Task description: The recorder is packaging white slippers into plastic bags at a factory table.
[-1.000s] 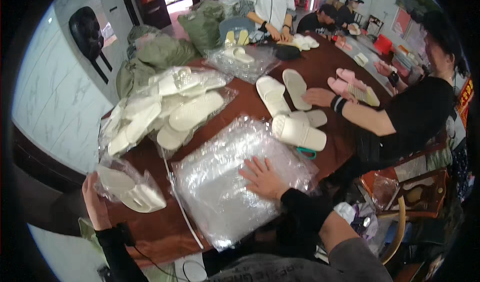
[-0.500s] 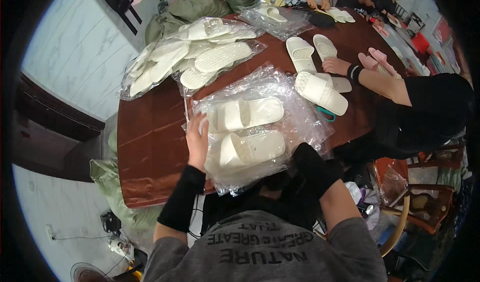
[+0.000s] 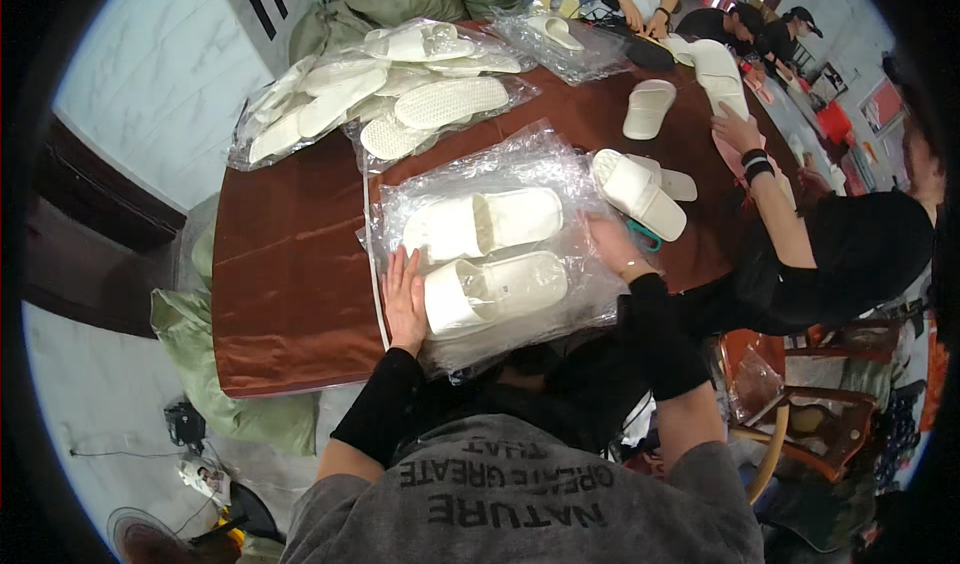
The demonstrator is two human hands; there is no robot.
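Left hand and right hand, fingers flat and gripping nothing, are pressing a crinkled clear plastic bag around two white foam slippers, steadying them on the brown worktop.

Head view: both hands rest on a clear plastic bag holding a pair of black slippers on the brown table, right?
Not quite. In the head view the slippers are white, not black. The left hand and right hand do rest on the clear plastic bag on the brown table.

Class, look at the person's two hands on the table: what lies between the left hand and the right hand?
In the head view, two white slippers on a clear plastic bag lie between the left hand and right hand.
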